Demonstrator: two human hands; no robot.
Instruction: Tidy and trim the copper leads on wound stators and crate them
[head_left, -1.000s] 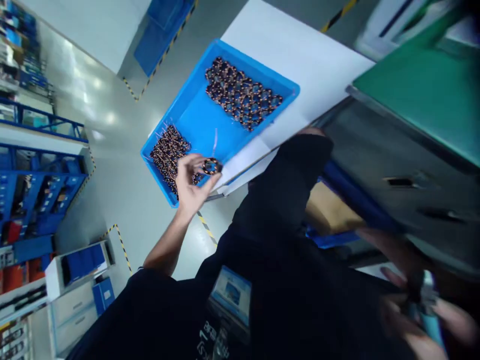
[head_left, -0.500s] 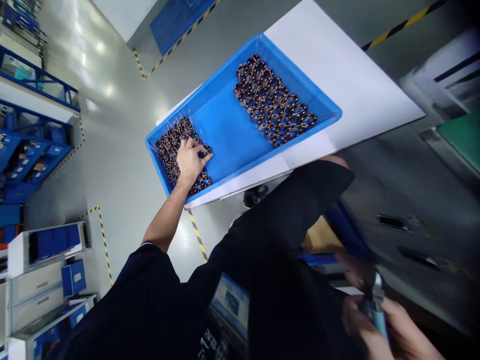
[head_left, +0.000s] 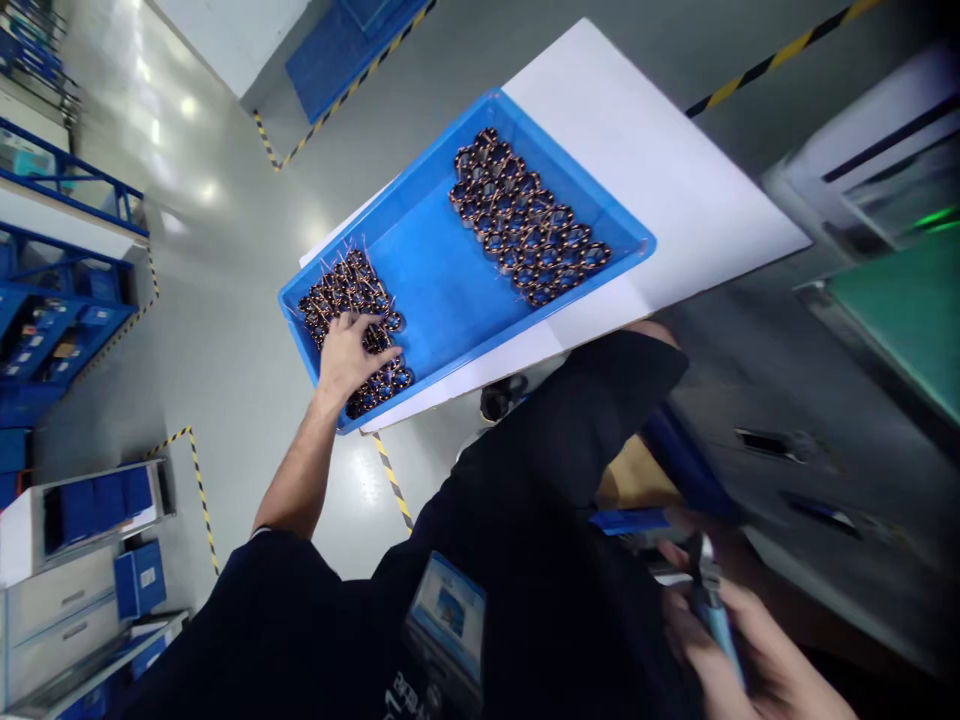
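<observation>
Coils (head_left: 529, 220) already occupied both ends of the blue tray (head_left: 442, 290), wires (head_left: 351, 258) remaining at one, left hand (head_left: 346, 358) spread there, right hand (head_left: 759, 642) gripping pliers (head_left: 716, 612) outside.

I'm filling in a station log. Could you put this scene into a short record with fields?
Left hand: over the left coils, thumb and fingers apart; contact unclear
Right hand: grip closed around pliers
Tray: blue, on a white table
Coil layout: one group at each end of the tray
Wire ends: thin, sticking up from the left coils
Right coils: packed closely together
Badge: at the person's front
</observation>
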